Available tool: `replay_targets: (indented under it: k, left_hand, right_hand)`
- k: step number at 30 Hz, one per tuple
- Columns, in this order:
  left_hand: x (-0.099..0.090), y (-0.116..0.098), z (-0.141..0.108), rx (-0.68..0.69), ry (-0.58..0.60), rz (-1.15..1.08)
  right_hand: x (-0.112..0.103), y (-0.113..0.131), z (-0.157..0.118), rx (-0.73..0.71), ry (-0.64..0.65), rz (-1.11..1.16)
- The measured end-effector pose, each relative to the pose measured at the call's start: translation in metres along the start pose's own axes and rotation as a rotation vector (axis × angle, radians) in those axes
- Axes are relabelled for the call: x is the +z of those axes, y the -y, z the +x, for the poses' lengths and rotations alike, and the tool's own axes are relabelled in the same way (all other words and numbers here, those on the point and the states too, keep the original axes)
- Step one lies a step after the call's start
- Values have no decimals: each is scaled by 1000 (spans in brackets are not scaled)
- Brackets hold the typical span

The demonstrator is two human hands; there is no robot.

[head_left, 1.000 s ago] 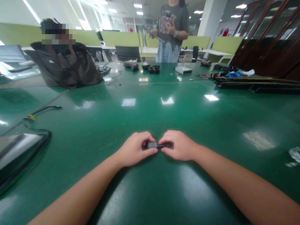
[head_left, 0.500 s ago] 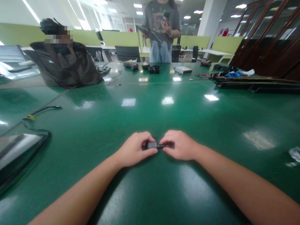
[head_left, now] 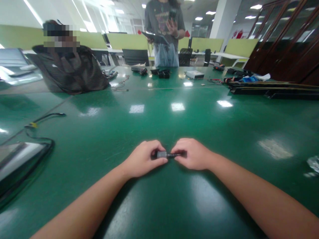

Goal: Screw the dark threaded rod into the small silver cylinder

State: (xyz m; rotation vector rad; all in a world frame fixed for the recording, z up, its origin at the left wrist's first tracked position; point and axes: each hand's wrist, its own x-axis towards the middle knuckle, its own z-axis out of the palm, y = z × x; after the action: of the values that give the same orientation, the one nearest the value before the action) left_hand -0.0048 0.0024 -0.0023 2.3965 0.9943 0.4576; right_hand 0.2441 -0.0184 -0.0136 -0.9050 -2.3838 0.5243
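Note:
A small rod-like object (head_left: pixel 161 154), with a thick grey section and a thin dark ridged end, lies level just above or on the green table (head_left: pixel 159 126); its exact kind is unclear. My left hand (head_left: pixel 146 157) is closed round its thick grey part, thumb in front and fingers behind. From the other side, my right hand (head_left: pixel 190 154) pinches the thin dark end between thumb and fingers. The fingers of both hands hide the object's two tips.
A dark bag (head_left: pixel 72 69) stands at the back left. A device with black cable (head_left: pixel 51 146) lies at left. Black strips (head_left: pixel 271 89) are stacked at right. Beyond the table a person (head_left: pixel 164 33) holds a dark flat thing. Clear crumpled plastic (head_left: pixel 314 164) sits at the right edge.
My right hand has shifted very slightly to the right along the thin end, while my left hand stays put. The person across the table has moved a little to the left.

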Motion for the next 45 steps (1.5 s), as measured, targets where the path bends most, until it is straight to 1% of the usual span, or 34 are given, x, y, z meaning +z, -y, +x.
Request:
replay_targets:
  k: [17,31,45]
  left_hand:
    - [0,0,0,-1,1,9]
    - [0,-1,0,-10,-9,10]
    - [-1,-2,0,-6,-12,22]
  right_hand:
    - [-3,0,0,17,12,-3]
    - [-7,-1,-2,46,50,-46]
    - [-11,-1,-3,45,67,-68]
